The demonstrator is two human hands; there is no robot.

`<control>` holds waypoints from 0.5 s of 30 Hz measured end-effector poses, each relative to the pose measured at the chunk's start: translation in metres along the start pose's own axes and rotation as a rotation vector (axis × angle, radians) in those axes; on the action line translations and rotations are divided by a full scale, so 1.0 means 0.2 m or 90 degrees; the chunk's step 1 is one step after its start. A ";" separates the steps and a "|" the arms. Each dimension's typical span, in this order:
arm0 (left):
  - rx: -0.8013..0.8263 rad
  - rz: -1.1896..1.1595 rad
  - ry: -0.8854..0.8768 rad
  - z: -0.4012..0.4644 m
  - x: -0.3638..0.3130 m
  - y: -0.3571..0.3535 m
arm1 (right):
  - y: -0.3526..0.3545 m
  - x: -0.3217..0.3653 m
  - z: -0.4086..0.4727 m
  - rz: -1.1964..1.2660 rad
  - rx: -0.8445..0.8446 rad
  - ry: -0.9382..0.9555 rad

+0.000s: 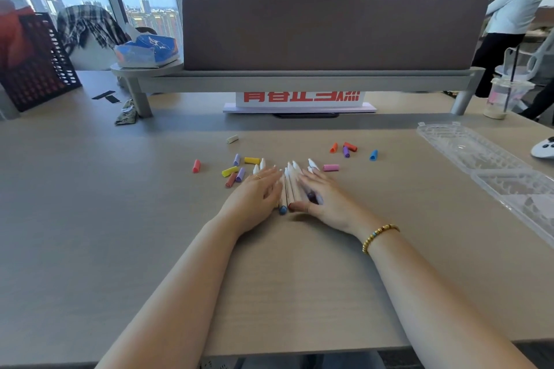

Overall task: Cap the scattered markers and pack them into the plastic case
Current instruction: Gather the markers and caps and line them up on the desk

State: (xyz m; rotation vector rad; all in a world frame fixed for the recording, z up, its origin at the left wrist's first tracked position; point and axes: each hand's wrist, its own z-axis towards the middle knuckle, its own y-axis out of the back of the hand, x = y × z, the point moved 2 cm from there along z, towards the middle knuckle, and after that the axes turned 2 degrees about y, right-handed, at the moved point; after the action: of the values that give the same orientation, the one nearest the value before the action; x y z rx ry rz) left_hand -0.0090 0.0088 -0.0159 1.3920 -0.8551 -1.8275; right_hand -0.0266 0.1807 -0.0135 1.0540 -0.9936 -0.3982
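Several uncapped white markers (pixel 290 186) lie bunched side by side in the middle of the table, tips pointing away from me. My left hand (pixel 254 198) lies flat against the bunch's left side with straight fingers. My right hand (pixel 322 196) presses flat on its right side and partly covers some markers. Loose caps lie scattered beyond: a red cap (pixel 196 165), yellow caps (pixel 251 160), purple caps (pixel 239 174), a pink cap (pixel 331 167), a blue cap (pixel 373 155), an orange cap (pixel 333 148) and a white cap (pixel 232 139). The clear plastic case (pixel 467 150) lies open at the right.
A grey desk divider on a shelf (pixel 299 76) runs across the back, with a sign (pixel 299 99) under it. A black crate (pixel 33 66) stands at the far left, a drink cup (pixel 506 96) and a white controller (pixel 544 148) at the far right. People stand beyond.
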 end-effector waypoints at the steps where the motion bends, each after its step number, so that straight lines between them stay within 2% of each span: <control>1: -0.066 -0.025 0.016 0.01 0.02 0.01 | 0.02 0.00 0.00 0.029 -0.046 -0.003; 3: -0.200 -0.058 0.086 0.03 0.06 0.06 | 0.06 -0.02 0.00 0.088 -0.163 -0.027; 5: -0.240 -0.014 0.170 0.04 0.13 0.11 | 0.09 -0.07 0.01 0.080 -0.236 -0.053; 7: -0.185 0.114 0.238 0.06 0.20 0.13 | 0.09 -0.12 0.06 -0.006 -0.225 -0.069; 9: -0.126 0.194 0.298 0.08 0.25 0.14 | 0.08 -0.18 0.11 -0.127 -0.164 -0.107; 11: -0.089 0.221 0.344 0.11 0.30 0.14 | 0.07 -0.23 0.14 -0.199 -0.114 -0.155; 15: -0.033 0.235 0.369 0.18 0.34 0.14 | 0.08 -0.31 0.21 -0.217 -0.069 -0.188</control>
State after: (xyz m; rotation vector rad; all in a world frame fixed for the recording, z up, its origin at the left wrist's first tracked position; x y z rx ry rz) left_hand -0.0550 -0.0585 -0.0211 1.4994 -0.6892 -1.0767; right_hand -0.0965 0.2085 -0.0244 1.0873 -1.0395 -0.8988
